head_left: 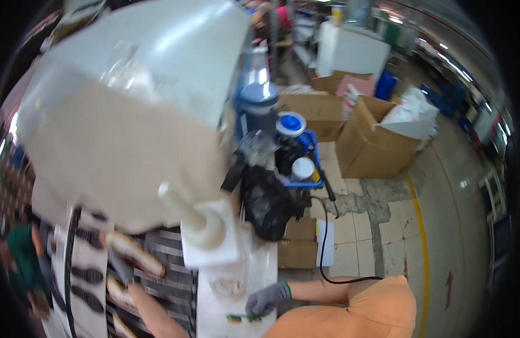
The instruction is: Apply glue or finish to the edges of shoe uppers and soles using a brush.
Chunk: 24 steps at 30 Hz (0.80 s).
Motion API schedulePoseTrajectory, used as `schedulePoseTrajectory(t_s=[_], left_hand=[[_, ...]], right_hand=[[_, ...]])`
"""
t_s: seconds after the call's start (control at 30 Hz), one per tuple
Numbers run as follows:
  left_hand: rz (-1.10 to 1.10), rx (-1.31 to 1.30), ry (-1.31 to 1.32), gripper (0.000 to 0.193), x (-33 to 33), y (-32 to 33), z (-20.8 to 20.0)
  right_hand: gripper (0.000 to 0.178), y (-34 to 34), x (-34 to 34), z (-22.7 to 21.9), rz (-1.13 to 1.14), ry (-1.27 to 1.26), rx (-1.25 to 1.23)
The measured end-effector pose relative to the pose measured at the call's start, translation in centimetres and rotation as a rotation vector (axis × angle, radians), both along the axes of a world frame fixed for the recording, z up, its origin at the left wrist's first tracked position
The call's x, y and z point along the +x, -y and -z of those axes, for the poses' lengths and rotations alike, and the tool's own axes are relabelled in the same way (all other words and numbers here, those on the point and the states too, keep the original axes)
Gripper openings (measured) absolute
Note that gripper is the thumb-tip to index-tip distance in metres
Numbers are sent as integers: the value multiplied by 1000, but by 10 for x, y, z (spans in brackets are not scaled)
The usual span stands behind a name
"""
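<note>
My left hand [122, 268], in a grey glove, reaches over the slatted conveyor among pale shoes with brown edges. It is right beside one shoe [137, 254]; motion blur hides whether the fingers touch or grip it. My right hand [268, 298], also grey-gloved, is low over the white tabletop [212, 307], fingers curled at a thin green stick-like tool [243, 318] whose exact kind is unclear. A pale bowl-shaped vessel [206, 226] with a thick stem stands on a white block [201, 259] ahead of that hand. Several dark soles [86, 275] lie left of the shoes.
A large pale hood or panel [130, 146] overhangs the conveyor [170, 281]. Beyond the tabletop are a black plastic bag [265, 205] and a blue basket [312, 152] with containers. A black cable [326, 248] hangs near my right arm. Cardboard boxes [364, 143] stand on the floor; a person in green [22, 253] is at far left.
</note>
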<state>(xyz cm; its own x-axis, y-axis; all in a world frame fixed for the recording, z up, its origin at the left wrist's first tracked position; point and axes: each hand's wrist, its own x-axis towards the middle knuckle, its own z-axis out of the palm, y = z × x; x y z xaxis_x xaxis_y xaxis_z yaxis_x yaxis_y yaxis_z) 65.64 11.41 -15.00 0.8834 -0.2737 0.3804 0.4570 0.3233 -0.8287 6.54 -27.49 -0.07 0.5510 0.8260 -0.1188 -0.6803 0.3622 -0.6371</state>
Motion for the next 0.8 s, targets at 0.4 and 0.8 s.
schedulePoseTrajectory(t_s=[0.4,0.8], left_hand=[[-791,2223,-117,43,-410,115,-301],[51,3696,-55,66,-656,20,-217]], right_hand=[[38,8,4,-17,118,37,-148],[25,39,-9,-81,741,1097,-1424]])
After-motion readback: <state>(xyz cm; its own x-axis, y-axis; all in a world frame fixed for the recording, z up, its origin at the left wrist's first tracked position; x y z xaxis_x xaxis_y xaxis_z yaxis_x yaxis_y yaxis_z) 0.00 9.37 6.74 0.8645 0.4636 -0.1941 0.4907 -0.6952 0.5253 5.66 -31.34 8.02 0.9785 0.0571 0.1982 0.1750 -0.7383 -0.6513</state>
